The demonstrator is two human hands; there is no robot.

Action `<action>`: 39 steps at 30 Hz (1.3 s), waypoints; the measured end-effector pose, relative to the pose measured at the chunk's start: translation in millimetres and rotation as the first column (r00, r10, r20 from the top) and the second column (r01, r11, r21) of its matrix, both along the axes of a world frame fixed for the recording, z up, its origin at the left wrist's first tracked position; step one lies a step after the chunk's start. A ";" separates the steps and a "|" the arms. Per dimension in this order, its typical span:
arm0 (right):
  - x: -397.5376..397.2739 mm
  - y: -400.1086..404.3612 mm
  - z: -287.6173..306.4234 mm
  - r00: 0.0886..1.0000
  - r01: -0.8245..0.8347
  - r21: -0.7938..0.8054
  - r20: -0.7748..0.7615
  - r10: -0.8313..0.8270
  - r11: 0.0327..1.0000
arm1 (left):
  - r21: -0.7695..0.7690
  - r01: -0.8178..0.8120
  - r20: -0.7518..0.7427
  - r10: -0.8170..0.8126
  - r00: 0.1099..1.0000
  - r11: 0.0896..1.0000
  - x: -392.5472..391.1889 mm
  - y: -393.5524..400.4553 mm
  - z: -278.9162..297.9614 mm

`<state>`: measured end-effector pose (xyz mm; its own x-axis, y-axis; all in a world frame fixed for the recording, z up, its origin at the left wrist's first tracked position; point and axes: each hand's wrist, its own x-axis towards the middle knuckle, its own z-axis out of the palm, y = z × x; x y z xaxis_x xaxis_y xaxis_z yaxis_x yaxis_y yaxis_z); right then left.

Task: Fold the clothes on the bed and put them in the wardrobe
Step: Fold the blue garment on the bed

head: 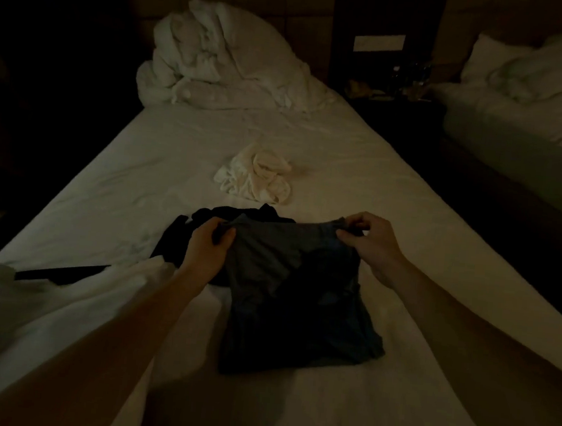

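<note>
Both hands, your left hand and right hand, pinch the far corners of the dark grey shirt lying on the bed near the white garment; keep tension even and fold squarely toward you.

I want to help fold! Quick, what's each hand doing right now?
Left hand: pinching the far left corner of the grey garment.
Right hand: pinching its far right corner.
</note>
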<state>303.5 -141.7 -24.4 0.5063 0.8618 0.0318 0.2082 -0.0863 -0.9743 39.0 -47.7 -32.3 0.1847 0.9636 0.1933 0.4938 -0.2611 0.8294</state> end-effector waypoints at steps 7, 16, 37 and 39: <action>-19.4 -98.7 61.7 0.982 -0.003 0.140 -0.185 0.029 0.990 | -0.035 -0.066 0.259 0.073 0.963 0.997 -37.0 -81.8 51.7; -52.0 -205.2 131.5 0.995 -0.095 0.205 0.003 0.096 0.974 | -0.097 0.047 0.540 0.013 0.842 0.994 -72.8 -181.5 108.7; -178.6 -279.6 216.8 0.914 -0.394 0.339 0.044 0.404 0.854 | 0.024 0.068 0.631 -0.068 0.773 0.997 -231.9 -299.9 230.1; -199.2 -274.0 216.7 0.891 -0.439 0.330 0.045 0.451 0.836 | 0.001 0.016 0.642 -0.012 0.766 1.000 -254.9 -297.6 230.4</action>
<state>104.3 -415.7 192.3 0.0763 0.9384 0.3370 0.1153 0.3274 -0.9378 -215.9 -345.3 198.2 0.0324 0.9630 0.2674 -0.1582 -0.2593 0.9528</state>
